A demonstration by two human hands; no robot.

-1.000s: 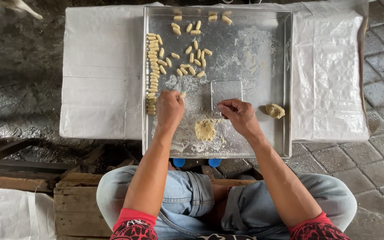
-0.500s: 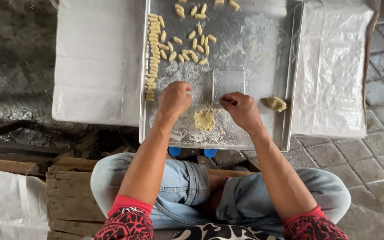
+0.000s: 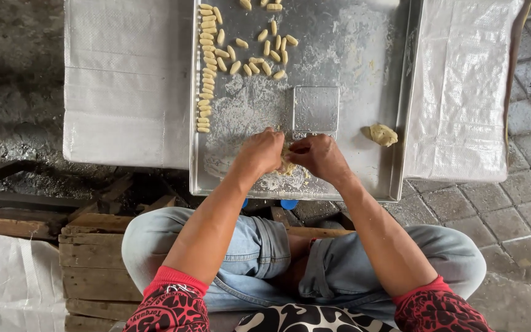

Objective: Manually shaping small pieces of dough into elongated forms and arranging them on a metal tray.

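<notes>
Soft, even daylight fills the scene, bright and without hard shadows. The floured rectangular metal tray (image 3: 394, 92) shows a dull sheen, no sharp glare. Focus is crisp throughout; dim, dark wet ground (image 3: 13, 98) lies beyond the table's left edge.

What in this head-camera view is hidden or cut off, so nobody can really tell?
- Dough piece: mostly covered by the left hand and right hand; its shape is unclear.
- Small dough rolls: cut off by the top edge.
- Blue items under the metal tray: mostly hidden by its rim.
</notes>
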